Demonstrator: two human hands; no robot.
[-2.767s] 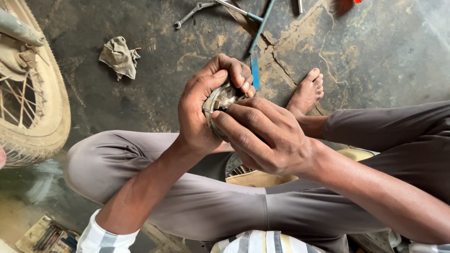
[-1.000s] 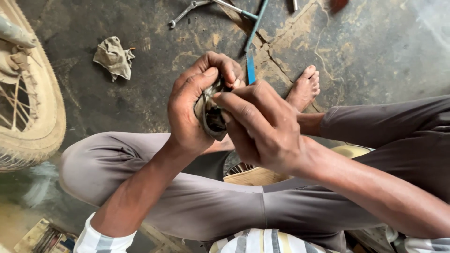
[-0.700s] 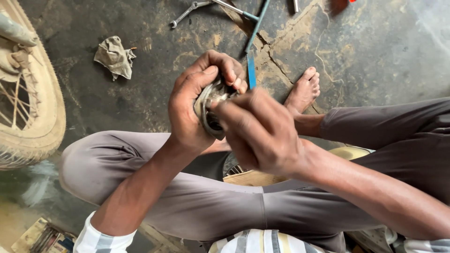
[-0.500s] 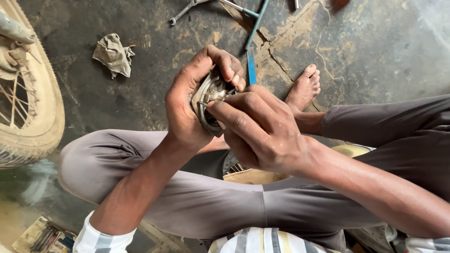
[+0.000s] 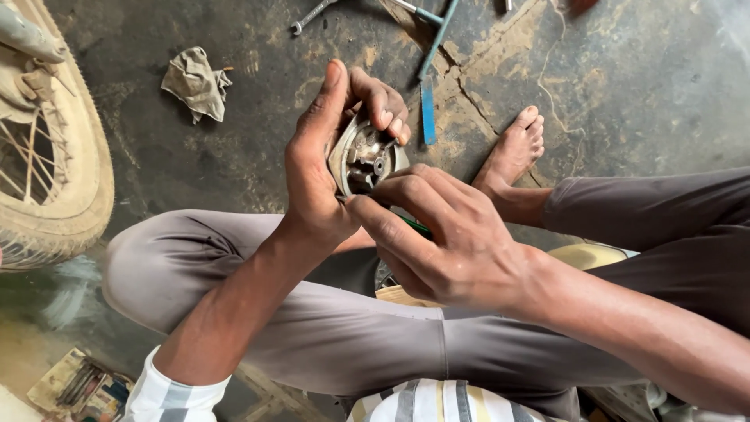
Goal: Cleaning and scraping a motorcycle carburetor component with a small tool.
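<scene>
Gripping a round metal brake plate [image 5: 361, 156] over the lap, left hand [image 5: 316, 168] has tilted it open-faced since earlier; right hand [image 5: 437, 234] fingertips now pinch its near edge.

Your left hand [image 5: 316, 168] cups a round part [image 5: 361, 156] of dull, greasy grey metal. The floor [image 5: 625, 86] looks like rough, stained concrete; the rag [image 5: 197, 81] is crumpled, dirty cloth.

Only one: flat printed cardboard package [image 5: 82, 384], rectangular, pale w/ blue, orange & dark patches, lying tilted on the floor at bottom-left corner, just beside the striped sleeve. No labels, signs or screens visible
</scene>
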